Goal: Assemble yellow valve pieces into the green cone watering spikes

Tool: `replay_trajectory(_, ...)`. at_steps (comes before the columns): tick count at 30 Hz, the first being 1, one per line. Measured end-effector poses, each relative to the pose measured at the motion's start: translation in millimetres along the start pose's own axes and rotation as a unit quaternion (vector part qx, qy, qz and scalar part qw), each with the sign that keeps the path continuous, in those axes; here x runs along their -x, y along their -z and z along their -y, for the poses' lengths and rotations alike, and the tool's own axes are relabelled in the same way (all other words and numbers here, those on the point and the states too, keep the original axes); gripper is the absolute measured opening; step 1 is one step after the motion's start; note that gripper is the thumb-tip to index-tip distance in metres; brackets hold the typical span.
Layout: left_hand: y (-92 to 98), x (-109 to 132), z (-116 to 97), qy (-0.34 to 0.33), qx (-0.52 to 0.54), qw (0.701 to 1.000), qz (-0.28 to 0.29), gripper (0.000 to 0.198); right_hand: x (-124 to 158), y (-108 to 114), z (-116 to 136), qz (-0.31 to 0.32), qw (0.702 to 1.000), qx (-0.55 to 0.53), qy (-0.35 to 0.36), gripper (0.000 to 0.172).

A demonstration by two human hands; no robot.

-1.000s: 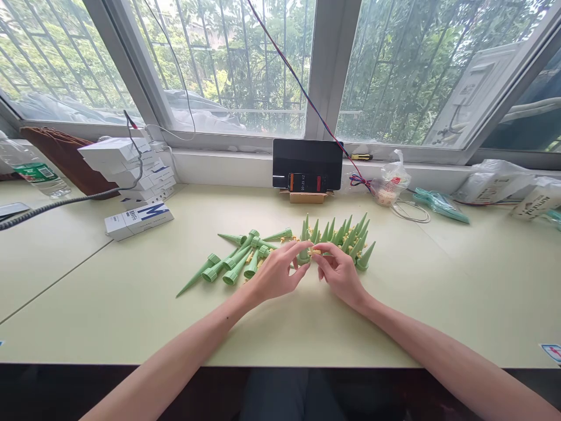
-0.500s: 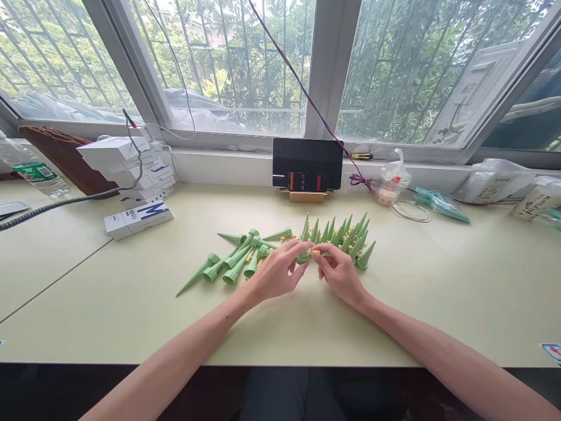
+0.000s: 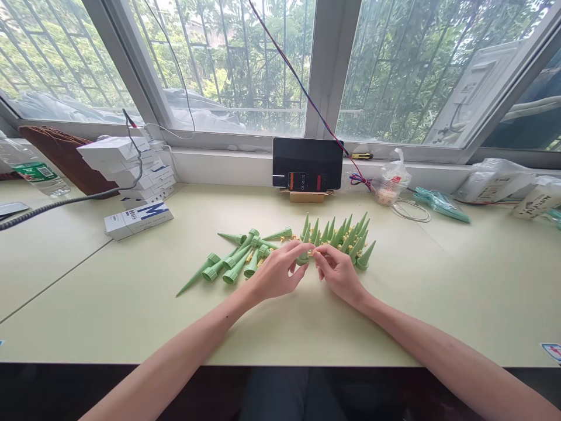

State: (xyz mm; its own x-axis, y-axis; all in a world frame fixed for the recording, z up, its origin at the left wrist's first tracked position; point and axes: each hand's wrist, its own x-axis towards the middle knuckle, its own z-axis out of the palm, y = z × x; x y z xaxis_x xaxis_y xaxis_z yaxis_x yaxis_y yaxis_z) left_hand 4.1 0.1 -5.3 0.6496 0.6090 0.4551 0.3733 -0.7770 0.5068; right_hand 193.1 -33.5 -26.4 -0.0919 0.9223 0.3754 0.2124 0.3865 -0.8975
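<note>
My left hand (image 3: pixel 280 272) is closed round the broad capped base of a green plant watering spike (image 3: pixel 302 258), its fingers over the far side and its thumb near me. Against that base, my right hand (image 3: pixel 339 273) pinches a small yellow valve (image 3: pixel 311 254) between thumb and fingertips. Fingers partly cover the joint between the two. Beyond and to the right stand several green spikes (image 3: pixel 352 237), points up, with yellow valves on their bases. Left of my left hand lies a loose pile of green spikes (image 3: pixel 236 266), with small yellow pieces among them.
A dark tablet (image 3: pixel 307 153) and a phone (image 3: pixel 307 182) lean at the back, on a cardboard stand (image 3: pixel 307 197). White boxes (image 3: pixel 139 220) and a bottle (image 3: pixel 41 172) are at the left. A bagged cup (image 3: pixel 389 186) and teal packet (image 3: pixel 442 204) sit back right.
My right fingertips have shifted slightly round the yellow valve, and less of it shows. My left hand and the spikes stay where they were.
</note>
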Motion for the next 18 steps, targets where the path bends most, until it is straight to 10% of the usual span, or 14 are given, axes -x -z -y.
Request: replay_trajectory(18, 1.4, -0.7, -2.6, -0.004, 0.013, 1.0, 0.018, 0.044, -1.8, -0.4, -4.7, 0.01, 1.0, 0.011, -0.02, 0.042)
